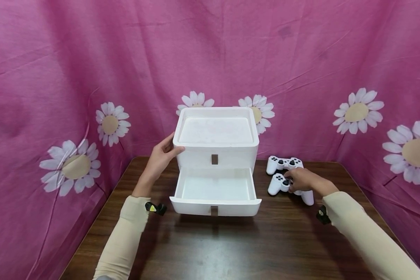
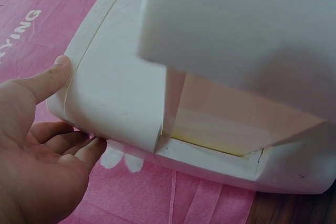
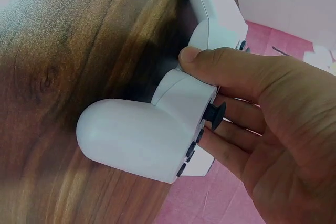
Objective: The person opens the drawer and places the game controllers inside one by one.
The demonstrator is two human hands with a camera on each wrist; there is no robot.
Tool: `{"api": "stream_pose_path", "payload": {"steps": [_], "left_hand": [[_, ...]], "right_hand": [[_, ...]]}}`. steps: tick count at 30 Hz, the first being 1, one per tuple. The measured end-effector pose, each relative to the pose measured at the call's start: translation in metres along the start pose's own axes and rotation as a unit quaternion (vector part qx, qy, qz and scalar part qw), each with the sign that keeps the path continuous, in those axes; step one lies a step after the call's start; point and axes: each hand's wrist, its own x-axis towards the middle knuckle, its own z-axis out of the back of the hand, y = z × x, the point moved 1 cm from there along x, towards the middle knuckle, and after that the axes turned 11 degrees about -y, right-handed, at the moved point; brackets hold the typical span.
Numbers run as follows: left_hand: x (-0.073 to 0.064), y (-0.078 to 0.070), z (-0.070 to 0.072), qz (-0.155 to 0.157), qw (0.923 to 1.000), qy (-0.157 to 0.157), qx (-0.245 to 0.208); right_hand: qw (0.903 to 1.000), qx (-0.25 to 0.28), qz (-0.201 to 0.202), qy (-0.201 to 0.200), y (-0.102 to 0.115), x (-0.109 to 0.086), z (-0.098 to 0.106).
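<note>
pink daisy-printed cloth [image 1: 210,50] backs the brown wooden table [image 1: 210,249]. left hand [image 1: 161,157] grips the white plastic drawer unit [image 1: 196,157], lower drawer [image 1: 192,208] already pulled out; right hand [image 1: 306,181] pinches a white black-buttoned gamepad [image 1: 275,185] to its right; a second white gamepad [image 1: 272,165] lies behind, both outside.
</note>
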Motion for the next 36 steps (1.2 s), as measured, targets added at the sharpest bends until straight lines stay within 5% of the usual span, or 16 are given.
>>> {"api": "stream_pose_path", "payload": {"steps": [16,36], "left_hand": [[-0.002,-0.001,0.001,0.002,1.0,0.005,-0.003],[-0.001,-0.003,0.001,-0.004,0.9999,0.005,0.007]], "right_hand": [[0.999,-0.003,0.033,-0.03,0.03,-0.006,0.064],[0.9921,0.002,0.116,-0.047,0.132,-0.017,0.134]]}}
